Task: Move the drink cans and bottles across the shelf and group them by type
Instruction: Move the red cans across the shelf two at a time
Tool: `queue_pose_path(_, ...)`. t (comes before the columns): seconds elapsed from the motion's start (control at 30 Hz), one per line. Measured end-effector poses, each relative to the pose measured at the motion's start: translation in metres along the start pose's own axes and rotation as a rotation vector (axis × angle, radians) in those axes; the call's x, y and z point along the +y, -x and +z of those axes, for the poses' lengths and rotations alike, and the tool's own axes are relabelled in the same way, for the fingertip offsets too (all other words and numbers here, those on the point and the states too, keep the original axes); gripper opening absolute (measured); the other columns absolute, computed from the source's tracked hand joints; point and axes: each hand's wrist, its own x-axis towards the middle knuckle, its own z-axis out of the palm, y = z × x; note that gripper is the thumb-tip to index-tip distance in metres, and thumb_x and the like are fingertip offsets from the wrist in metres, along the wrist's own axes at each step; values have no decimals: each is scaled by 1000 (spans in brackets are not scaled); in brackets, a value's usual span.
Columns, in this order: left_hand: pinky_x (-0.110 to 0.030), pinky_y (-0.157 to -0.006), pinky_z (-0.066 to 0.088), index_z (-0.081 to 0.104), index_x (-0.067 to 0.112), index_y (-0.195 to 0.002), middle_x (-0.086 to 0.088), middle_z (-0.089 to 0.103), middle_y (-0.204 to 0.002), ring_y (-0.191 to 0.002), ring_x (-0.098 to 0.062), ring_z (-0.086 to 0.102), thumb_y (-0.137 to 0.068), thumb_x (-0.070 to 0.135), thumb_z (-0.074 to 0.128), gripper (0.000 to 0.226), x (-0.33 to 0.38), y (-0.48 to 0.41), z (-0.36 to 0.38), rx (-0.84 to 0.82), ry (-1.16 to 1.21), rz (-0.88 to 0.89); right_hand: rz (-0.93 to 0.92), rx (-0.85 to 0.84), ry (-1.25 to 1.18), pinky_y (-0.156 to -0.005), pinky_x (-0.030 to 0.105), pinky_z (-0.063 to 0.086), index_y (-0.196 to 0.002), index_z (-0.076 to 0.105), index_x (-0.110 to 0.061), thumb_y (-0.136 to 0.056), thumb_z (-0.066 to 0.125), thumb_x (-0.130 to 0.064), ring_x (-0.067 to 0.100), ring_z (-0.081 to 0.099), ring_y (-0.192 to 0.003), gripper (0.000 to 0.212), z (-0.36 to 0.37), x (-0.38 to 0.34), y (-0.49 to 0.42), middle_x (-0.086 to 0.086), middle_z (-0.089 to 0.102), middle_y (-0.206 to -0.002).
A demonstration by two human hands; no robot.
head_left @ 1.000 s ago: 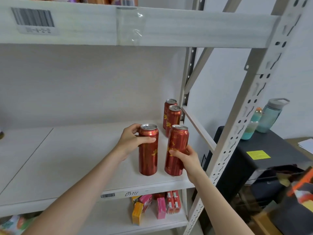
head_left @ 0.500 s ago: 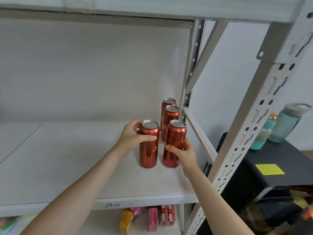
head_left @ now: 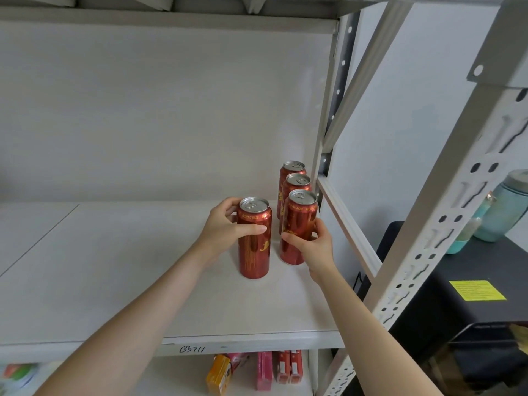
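Both hands have a grip on upright red cans: left hand [head_left: 228, 232] wraps one can [head_left: 254, 238], right hand [head_left: 311, 247] pinches another [head_left: 298, 224], both reading "BEIJING BEER", standing on the shelf [head_left: 114, 281] marked "B3711".

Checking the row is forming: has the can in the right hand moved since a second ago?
Yes. The red beer can in the right hand has gone back along the shelf, closing on the two cans by the rear upright.

Left hand [head_left: 225, 230] grips red can [head_left: 254, 238], right hand [head_left: 311, 247] grips another [head_left: 300, 221]; both upright on shelf [head_left: 114, 281].
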Motion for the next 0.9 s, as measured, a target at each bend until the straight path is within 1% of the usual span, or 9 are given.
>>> queue_pose_path(0.2,-31,-89,53,66,23,-110,4,73,-111,-103,-11,69,-44,28,93,72,-1,3,-2,-35,32,1,31,25,27,-91,39,51,-129,48,-26,-67,89,-25,18,60,-108,75,-1,4,-10,-3,61,-120)
queue_pose_path(0.27,-27,-85,52,65,22,-111,5,73,-111,-103,-10,69,-49,21,92,68,-1,4,-3,-53,40,4,29,24,35,-85,31,52,-131,46,-26,-65,90,-28,17,59,-108,80,1,6,-8,-3,60,-121)
queue_pose_path(0.33,-25,-83,52,64,21,-113,6,73,-111,-103,-9,68,-52,18,91,67,-1,5,-4,-69,45,1,30,20,37,-76,21,48,-130,44,-29,-65,90,-30,8,57,-105,80,2,7,-4,-7,57,-121)
queue_pose_path(0.4,-25,-83,52,64,22,-115,7,72,-112,-104,-10,68,-53,18,91,68,-2,7,-6,-81,47,-1,51,28,31,-76,17,45,-131,40,-33,-65,90,-32,2,54,-103,83,0,9,5,-10,52,-122)
queue_pose_path(0.5,-29,-85,54,64,27,-115,5,72,-112,-103,-13,68,-50,26,92,71,-2,9,-7,-89,28,-3,74,106,63,-91,28,43,-133,39,-36,-64,90,-40,8,50,-113,86,-7,17,26,-12,48,-128)
queue_pose_path(0.63,-33,-86,56,64,34,-112,1,73,-107,-98,-15,70,-48,29,92,70,-1,12,-7,-91,1,-15,25,193,122,-92,32,45,-119,48,-39,-65,87,-44,3,53,-111,68,-8,24,60,-19,54,-119)
queue_pose_path(0.77,-30,-84,56,64,32,-113,1,73,-106,-95,-14,71,-51,24,92,68,4,15,-8,-90,-31,-7,-22,64,201,-87,27,51,-114,56,-33,-68,87,-35,0,58,-104,56,5,18,77,-26,60,-110)
queue_pose_path(0.83,-30,-85,55,64,29,-114,1,72,-107,-96,-14,70,-52,23,91,69,6,18,-8,-96,-35,-9,-18,-23,223,-85,23,49,-119,57,-32,-67,88,-34,-2,57,-104,61,12,14,81,-29,59,-109)
queue_pose_path(0.9,-28,-83,54,64,29,-114,2,72,-107,-96,-13,70,-51,23,91,68,7,22,-7,-106,-42,-9,-4,-82,252,-85,22,46,-127,54,-29,-66,89,-32,-1,55,-107,71,17,12,82,-24,57,-115)
